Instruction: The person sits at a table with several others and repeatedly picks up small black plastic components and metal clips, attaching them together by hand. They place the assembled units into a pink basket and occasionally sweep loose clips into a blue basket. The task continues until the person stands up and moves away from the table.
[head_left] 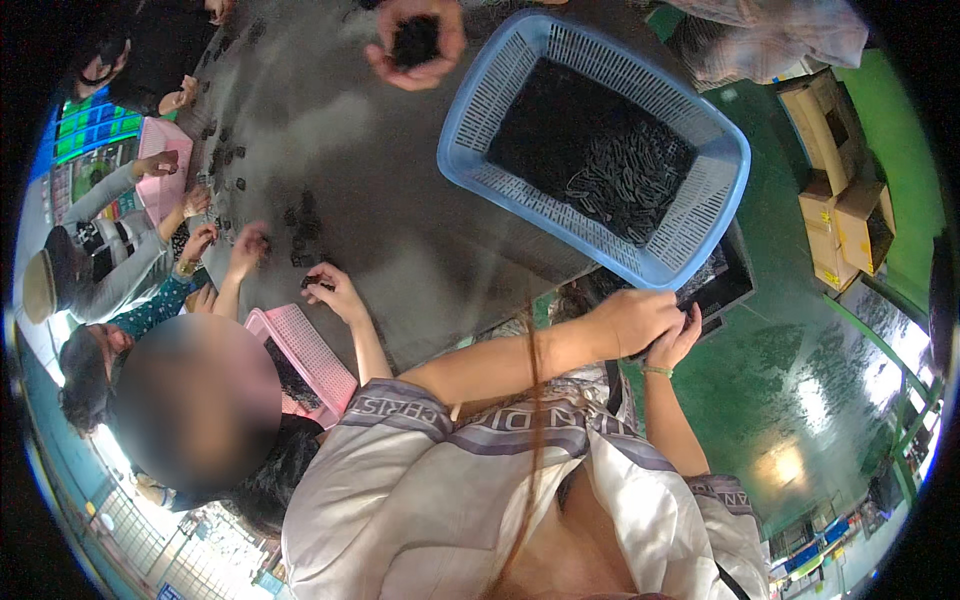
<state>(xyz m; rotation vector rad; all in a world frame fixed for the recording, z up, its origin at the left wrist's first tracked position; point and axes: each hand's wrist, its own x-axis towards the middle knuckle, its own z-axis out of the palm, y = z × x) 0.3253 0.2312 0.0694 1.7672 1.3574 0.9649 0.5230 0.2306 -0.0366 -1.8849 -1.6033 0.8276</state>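
Observation:
My left hand [632, 322] is closed just below the near rim of a blue plastic basket [722, 215]. Beside it, almost touching, my right hand [672, 347] has its fingers bent inward. Whatever lies between my fingers is too small and hidden to make out. Many small black elongated pieces [630, 185] lie in the basket, heaped toward its near right part. Under and behind my hands is a black tray [735, 285], partly covered by the basket.
A dark table [400, 230] bears scattered small black parts [303, 225]. Across it, another person's hands [415, 45] cup a black clump. Co-workers sit at left beside a pink basket [310, 350] and a pink bin [165, 165]. Cardboard boxes [840, 225] stand on the green floor at right.

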